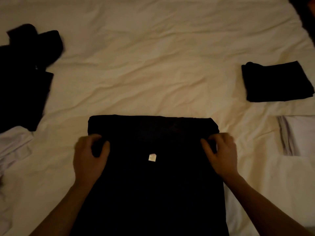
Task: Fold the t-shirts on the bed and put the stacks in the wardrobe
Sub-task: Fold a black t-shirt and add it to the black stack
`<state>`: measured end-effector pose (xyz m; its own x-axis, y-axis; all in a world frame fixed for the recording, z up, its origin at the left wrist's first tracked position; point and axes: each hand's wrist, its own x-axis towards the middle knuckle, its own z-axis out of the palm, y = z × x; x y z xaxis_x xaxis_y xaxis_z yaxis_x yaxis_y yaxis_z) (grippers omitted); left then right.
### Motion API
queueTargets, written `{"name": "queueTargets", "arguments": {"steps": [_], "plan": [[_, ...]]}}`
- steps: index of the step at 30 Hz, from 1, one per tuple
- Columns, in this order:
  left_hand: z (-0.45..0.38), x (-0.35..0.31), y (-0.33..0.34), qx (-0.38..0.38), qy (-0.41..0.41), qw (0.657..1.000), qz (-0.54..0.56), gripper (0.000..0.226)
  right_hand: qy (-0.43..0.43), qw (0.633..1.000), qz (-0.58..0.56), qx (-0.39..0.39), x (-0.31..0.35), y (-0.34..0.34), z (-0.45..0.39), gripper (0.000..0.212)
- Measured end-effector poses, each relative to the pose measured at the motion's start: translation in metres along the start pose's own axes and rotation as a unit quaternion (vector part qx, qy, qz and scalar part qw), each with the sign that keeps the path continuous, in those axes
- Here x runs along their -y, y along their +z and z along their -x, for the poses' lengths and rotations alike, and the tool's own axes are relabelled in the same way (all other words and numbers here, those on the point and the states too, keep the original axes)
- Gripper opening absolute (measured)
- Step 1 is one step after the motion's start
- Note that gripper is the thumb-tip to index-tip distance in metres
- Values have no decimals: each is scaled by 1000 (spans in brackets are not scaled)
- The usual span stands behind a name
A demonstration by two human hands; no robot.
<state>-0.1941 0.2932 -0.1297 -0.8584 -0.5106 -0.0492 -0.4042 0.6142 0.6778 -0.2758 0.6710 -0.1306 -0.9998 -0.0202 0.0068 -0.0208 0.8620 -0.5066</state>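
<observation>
Both hands, left hand (90, 155) and right hand (221, 154), pinched the black t-shirt's (153, 184) side edges; it ran lengthwise away from the person, with bare bedsheet (144, 65) beyond.

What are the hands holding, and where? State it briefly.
Both hold the black t-shirt: left hand pinches its left side edge, right hand its right side edge.

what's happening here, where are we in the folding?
A person is mid-fold on a black t-shirt spread on the bed. The left hand and right hand each pinch a side edge of it. A folded black stack and a folded white stack lie to the right. Unfolded black shirts and a white garment wait on the left. No wardrobe is in view.
</observation>
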Motion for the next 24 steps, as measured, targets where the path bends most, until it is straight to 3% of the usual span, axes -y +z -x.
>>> {"name": "queueTargets", "arguments": {"steps": [1, 3, 5, 7, 10, 13, 16, 21, 24], "plan": [[-9, -1, 2, -42, -97, 994, 29, 36, 107, 994, -20, -28, 2, -1, -7, 45], [-24, -4, 5, -37, -267, 961, 69, 57, 314, 946, -79, 24, 5, 2, -14, 54], [-24, -6, 11, 20, -334, 939, 79, 65, 389, 906, -130, 106, 9, 9, -10, 51], [-18, -7, 12, 25, -334, 937, 102, 57, 375, 909, -154, 102, 11, 14, -3, 36], [-11, -4, 8, -44, -318, 927, 192, 33, 339, 914, -218, 38, 15, 10, -3, 21], [-1, -2, 1, -35, -309, 903, 295, 22, 375, 852, -365, 12, 14, 1, -3, 21], [15, -4, -4, 24, -342, 871, 352, 19, 426, 801, -420, 30, 9, 0, 12, 21], [33, 13, -6, 72, -386, 848, 356, 23, 463, 783, -408, 76, -5, 4, 39, 25], [28, 12, -4, 115, -416, 833, 346, 33, 467, 754, -431, 167, 0, 1, 34, 29]]}}
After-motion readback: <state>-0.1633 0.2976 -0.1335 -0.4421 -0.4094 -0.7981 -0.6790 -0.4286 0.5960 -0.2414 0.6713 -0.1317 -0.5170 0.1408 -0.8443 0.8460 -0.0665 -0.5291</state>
